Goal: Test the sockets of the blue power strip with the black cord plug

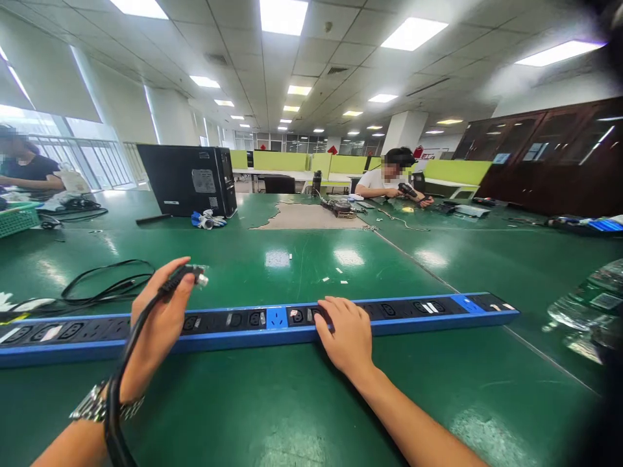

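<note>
A long blue and black power strip [233, 322] lies across the green table in front of me. My left hand [158, 324] is closed on the plug end of a black cable [117, 395], holding the plug [187, 275] just above the strip's left half. The cable runs down over my wrist, past a metal watch [97, 407]. My right hand [345, 334] rests on the strip's middle, fingers bent over the sockets and pressing it down.
A coiled black cord [104, 282] lies behind the strip at left. A black computer case [187, 178] stands further back. A person sits at far left, another works at the far end of the table. Plastic-wrapped boards [588, 305] sit at the right.
</note>
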`<state>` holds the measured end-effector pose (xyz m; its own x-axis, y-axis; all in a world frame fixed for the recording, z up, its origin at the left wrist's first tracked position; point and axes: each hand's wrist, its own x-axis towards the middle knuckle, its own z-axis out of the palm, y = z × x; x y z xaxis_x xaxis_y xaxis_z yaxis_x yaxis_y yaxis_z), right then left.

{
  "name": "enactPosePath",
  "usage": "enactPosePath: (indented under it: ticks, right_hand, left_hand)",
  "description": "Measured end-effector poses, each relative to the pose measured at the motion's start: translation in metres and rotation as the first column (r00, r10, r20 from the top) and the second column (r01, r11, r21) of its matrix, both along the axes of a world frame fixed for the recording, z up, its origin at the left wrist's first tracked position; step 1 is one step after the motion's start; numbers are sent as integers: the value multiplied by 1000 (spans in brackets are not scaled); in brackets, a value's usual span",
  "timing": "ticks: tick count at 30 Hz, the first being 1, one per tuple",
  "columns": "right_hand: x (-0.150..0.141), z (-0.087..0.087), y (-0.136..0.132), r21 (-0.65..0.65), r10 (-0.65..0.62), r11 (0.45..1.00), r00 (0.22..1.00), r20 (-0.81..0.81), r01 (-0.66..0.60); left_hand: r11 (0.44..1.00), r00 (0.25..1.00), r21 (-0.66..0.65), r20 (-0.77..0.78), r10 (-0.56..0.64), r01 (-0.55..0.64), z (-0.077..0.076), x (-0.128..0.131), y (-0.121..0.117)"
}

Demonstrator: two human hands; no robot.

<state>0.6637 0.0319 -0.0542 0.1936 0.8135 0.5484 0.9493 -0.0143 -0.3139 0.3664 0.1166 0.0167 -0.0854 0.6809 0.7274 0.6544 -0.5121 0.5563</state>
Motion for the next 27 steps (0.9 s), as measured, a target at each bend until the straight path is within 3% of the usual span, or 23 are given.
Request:
enactPosePath:
  ticks: [1,5,9,17,20,22,24,27]
  right_hand:
    - [0,0,0,3,-6,1000,1000,-5,6]
    - [0,-1,1,10,-19,1000,1000,-12,19]
    - [1,-1,1,11,-17,1000,1000,-7,17]
    - [-1,-3,0,21,-22,1000,1000,5,22]
    - [-3,-4,1,40,-31,999,1000,-1,31]
    - [-3,-5,2,47,-41,998,999,-11,41]
    - [-3,-5,3,46,-48,998,999,-22,49]
    - [-3,-4,3,36,-47,998,998,-32,49]
  left_hand:
    - [999,997,-48,-73,16,-19,-8,-11,-2]
    - [985,948,-133,-281,-147,113,-45,-29,-8]
    - [978,870,-117,-447,-209,175,-60,-26,-5]
    - [965,818,-54,-519,-248,258,-65,-32,-1]
    - [959,875,-45,-398,-275,281,-55,-27,-5]
    - [983,959,-27,-214,-185,183,-42,-14,-10]
    - [993,987,-12,-114,-115,114,-32,7,-14]
    - [958,915,-61,-286,-285,280,-31,45,-16]
